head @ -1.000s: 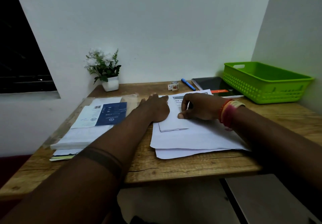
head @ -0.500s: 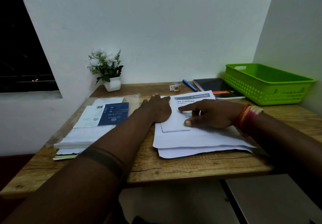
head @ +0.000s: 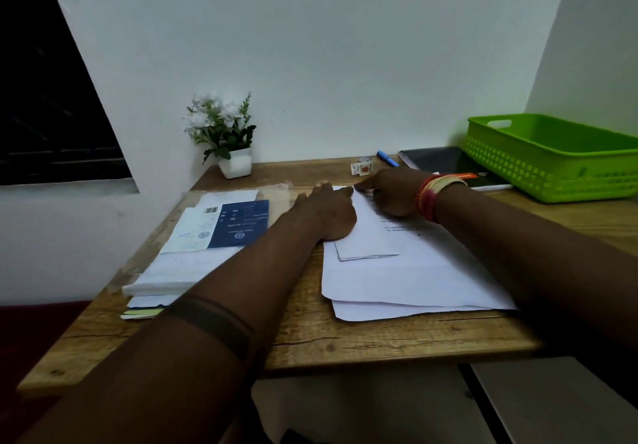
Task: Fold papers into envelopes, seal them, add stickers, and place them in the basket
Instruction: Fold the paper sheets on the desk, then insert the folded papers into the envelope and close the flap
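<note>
Sliding up since before, my right hand [head: 393,195] presses curled fingers on the folded paper's [head: 373,236] far edge; my left hand [head: 328,212], flat, pins its near-left side.

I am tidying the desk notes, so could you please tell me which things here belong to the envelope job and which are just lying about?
For the job:
folded paper under both hands, left hand, right hand
loose sheets
stickers
green basket

Lying about:
potted flowers
blue pen
dark notebook
packet stack
</note>
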Motion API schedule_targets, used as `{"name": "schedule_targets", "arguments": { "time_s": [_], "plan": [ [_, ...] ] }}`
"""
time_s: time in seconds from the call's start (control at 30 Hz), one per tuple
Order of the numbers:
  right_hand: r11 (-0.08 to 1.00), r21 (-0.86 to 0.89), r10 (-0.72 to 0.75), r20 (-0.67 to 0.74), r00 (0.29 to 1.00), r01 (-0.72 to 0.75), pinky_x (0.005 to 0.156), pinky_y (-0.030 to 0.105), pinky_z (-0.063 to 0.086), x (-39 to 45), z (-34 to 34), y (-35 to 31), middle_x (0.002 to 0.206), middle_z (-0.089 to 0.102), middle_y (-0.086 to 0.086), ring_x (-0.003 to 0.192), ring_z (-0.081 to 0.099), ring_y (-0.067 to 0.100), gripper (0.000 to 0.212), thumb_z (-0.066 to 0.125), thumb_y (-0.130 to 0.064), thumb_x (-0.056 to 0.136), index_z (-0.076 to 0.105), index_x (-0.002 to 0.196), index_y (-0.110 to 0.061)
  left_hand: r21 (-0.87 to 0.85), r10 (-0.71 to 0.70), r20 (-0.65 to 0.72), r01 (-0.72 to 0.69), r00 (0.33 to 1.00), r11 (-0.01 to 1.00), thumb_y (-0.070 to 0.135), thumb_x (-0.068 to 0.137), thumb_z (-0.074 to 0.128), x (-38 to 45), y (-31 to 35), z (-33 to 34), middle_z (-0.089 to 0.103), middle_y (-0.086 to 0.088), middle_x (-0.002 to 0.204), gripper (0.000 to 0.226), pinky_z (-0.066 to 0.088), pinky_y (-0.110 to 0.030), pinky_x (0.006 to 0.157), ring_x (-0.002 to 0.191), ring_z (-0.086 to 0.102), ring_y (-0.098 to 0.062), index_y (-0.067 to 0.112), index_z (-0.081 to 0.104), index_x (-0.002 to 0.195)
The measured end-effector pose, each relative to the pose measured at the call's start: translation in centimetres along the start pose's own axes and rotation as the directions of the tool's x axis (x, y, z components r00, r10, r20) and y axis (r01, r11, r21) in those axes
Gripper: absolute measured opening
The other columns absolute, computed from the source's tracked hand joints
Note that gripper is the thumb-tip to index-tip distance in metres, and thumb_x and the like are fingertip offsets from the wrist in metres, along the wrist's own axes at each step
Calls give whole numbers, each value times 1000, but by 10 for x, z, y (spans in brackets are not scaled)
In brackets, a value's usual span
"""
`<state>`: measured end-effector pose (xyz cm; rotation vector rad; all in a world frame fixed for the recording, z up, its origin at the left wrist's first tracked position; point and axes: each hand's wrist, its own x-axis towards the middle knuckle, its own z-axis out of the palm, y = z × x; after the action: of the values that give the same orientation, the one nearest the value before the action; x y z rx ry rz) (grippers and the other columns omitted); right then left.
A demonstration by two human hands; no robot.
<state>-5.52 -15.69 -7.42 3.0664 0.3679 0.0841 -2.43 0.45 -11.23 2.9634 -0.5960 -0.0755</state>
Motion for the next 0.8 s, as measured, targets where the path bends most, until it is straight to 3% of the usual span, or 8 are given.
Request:
{"name": "schedule_targets", "arguments": {
  "time_s": [0.13,0.33,0.43,0.53,0.6,0.73,0.8],
  "plan": [
    [995,94,18,-71,997,-11,107,28,36,1,6,1,134,62,3,123,55,23,36,42,-27,101,60,131,-24,0,-3,-7,3,1000,1000,34,107,24,-1,0,0,2,-16,169,55,10,-53,125,156,2,-32,29,13,162],
    [970,229,88,-1,996,-85,104,26,34,-25,-2,4,144,52,-2,132,47,20,66,56,-63,89,45,146,-30,-7,-6,-18,6,1000,1000,33,107,25,-3,2,0,4,-15,169,55,11,-53,125,157,3,-31,30,14,161],
    [968,237,61,74,995,-77,103,26,35,-45,-10,5,140,53,-4,126,51,20,71,58,-65,85,40,147,-36,-17,-2,-21,1,1000,1000,33,107,25,-1,0,1,5,-15,169,55,12,-52,125,157,2,-31,29,16,161],
    [954,295,12,155,988,-58,98,27,41,-63,-15,5,118,58,-6,105,56,15,76,63,-68,79,38,147,-42,-23,1,-32,-2,1000,1000,33,107,25,0,-1,2,9,-12,169,54,14,-52,124,157,5,-29,29,19,161],
    [946,321,-16,177,984,-42,98,30,44,-70,-14,6,107,57,-13,102,57,12,78,65,-69,75,39,145,-43,-35,0,-41,-1,999,999,33,106,25,1,-2,2,12,-9,169,54,15,-51,125,157,7,-28,29,21,160],
    [903,428,-33,125,992,-23,82,22,42,-88,-13,8,102,60,-13,93,58,5,68,71,-62,75,48,136,-43,-77,1,-106,-9,994,997,32,105,29,-7,0,2,24,-5,167,52,20,-48,124,155,16,-24,26,34,156],
    [860,509,10,29,1000,-23,75,19,42,-93,-9,6,99,64,-12,83,60,4,53,70,-56,81,57,128,-38,-128,16,-219,-45,976,991,32,105,34,-16,2,-2,40,-5,158,44,31,-45,119,148,33,-25,22,51,144]
  ]
}}
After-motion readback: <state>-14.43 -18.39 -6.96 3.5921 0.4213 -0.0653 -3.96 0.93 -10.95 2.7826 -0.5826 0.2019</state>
